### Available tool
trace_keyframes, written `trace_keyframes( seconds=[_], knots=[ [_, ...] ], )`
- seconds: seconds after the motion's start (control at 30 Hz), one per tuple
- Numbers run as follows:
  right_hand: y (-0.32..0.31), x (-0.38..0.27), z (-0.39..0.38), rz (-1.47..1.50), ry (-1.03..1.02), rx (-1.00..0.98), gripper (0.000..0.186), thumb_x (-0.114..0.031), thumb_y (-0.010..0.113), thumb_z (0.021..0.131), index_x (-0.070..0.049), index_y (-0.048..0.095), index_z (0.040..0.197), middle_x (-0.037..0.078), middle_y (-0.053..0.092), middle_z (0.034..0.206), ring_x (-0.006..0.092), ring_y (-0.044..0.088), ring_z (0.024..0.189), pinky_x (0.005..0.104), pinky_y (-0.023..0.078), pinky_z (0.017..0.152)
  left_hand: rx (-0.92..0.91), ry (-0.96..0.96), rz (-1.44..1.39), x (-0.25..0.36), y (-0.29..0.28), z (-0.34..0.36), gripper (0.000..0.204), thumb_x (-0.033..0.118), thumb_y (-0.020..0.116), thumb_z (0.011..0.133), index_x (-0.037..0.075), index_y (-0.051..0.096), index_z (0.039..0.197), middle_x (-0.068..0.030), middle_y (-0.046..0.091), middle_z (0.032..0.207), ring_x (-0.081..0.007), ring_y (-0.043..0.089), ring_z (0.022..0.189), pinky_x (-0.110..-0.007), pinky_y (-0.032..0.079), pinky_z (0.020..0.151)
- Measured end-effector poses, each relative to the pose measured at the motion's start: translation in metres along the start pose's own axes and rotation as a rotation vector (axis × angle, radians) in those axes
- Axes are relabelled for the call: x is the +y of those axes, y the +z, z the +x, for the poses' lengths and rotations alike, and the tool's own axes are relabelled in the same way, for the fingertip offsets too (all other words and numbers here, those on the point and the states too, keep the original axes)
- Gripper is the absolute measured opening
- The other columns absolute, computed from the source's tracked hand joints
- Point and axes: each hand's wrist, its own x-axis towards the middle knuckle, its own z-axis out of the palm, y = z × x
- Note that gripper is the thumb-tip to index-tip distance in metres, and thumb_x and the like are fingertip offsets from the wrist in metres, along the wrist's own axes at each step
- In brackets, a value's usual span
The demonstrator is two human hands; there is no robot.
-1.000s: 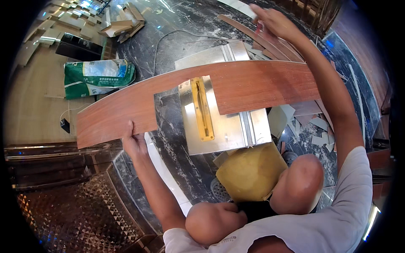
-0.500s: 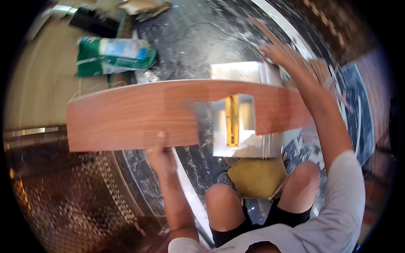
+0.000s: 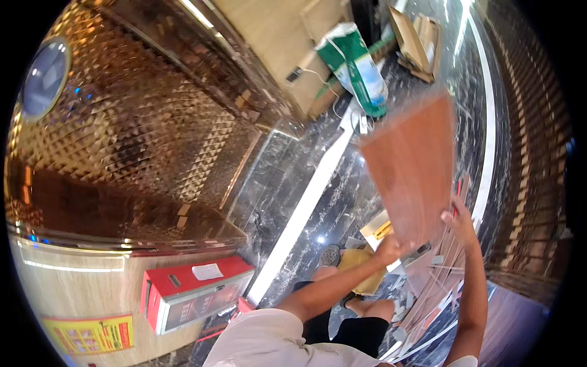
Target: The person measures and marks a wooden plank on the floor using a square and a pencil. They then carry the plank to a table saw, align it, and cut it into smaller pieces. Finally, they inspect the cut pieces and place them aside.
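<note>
A reddish-brown wood-grain board (image 3: 408, 165) stands tilted in front of me, its upper part blurred by motion. My left hand (image 3: 391, 249) is closed on the board's lower end. By the board's right edge, my right hand (image 3: 460, 220) has its fingers curled around a thin red-and-dark stick-like object (image 3: 455, 211); blur hides its exact kind. Partly behind the board, a yellow tool (image 3: 382, 230) lies on a pale metallic surface. Whether my right fingers also touch the board is unclear.
Offcuts and long strips (image 3: 437, 275) lie at my lower right. A green and white bag (image 3: 358, 67) and an open cardboard box (image 3: 416, 46) are on the dark marbled floor (image 3: 275, 177) ahead. A red and silver box (image 3: 199, 290) stands at the left wall.
My view has swung left. The board has turned from lying crosswise to standing steeply. My right hand has come back from its far reach to the board's edge, with the thin red object in it.
</note>
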Motion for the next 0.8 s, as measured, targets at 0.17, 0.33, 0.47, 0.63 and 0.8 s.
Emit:
trace_keyframes(
  seconds=[0.17, 0.33, 0.47, 0.63, 0.8],
  knots=[
    [-0.065, -0.119, -0.071, -0.121, 0.296, -0.069, 0.029, -0.024, 0.070, 0.080, 0.002, 0.067, 0.094, 0.001, 0.064, 0.084, 0.0120, 0.057, 0.081, 0.0323, 0.049, 0.073, -0.111, 0.005, 0.268, 0.131, 0.014, -0.057, 0.027, 0.022, 0.072, 0.089, 0.003, 0.072, 0.107, -0.0235, 0.070, 0.094, -0.0357, 0.070, 0.087, -0.042, 0.053, 0.075],
    [-0.073, -0.214, -0.136, -0.009, 0.253, 0.152, 0.026, -0.018, 0.072, 0.081, 0.002, 0.068, 0.097, 0.002, 0.067, 0.087, 0.0107, 0.058, 0.080, 0.0282, 0.047, 0.075, -0.078, 0.308, 0.228, 0.200, -0.021, -0.088, 0.028, 0.023, 0.074, 0.088, 0.003, 0.072, 0.108, -0.0229, 0.068, 0.087, -0.0402, 0.067, 0.080, -0.045, 0.052, 0.075],
    [-0.026, -0.297, -0.135, 0.129, 0.063, 0.406, 0.040, -0.036, 0.082, 0.083, -0.002, 0.068, 0.099, -0.001, 0.064, 0.091, 0.0099, 0.055, 0.086, 0.0262, 0.044, 0.080, -0.186, 0.318, 0.192, 0.272, -0.117, -0.100, 0.032, 0.029, 0.075, 0.090, 0.006, 0.073, 0.112, -0.0131, 0.074, 0.105, -0.0302, 0.070, 0.098, -0.039, 0.054, 0.087],
    [0.072, -0.417, -0.074, 0.227, -0.099, 0.537, 0.049, -0.044, 0.080, 0.083, -0.002, 0.068, 0.104, -0.002, 0.063, 0.097, 0.0113, 0.055, 0.090, 0.0284, 0.042, 0.088, 0.080, 0.274, 0.376, 0.303, -0.356, -0.093, 0.027, 0.025, 0.072, 0.093, 0.012, 0.074, 0.117, -0.0121, 0.074, 0.110, -0.0268, 0.070, 0.102, -0.037, 0.053, 0.092],
    [0.139, -0.472, -0.018, 0.193, -0.090, 0.622, 0.051, -0.037, 0.080, 0.082, 0.000, 0.066, 0.113, 0.001, 0.065, 0.102, 0.0123, 0.057, 0.094, 0.0300, 0.044, 0.089, 0.576, 0.285, 0.683, 0.430, -0.602, -0.074, 0.031, 0.031, 0.067, 0.093, 0.007, 0.072, 0.112, -0.0204, 0.072, 0.106, -0.0352, 0.070, 0.100, -0.043, 0.054, 0.088]
  ],
)
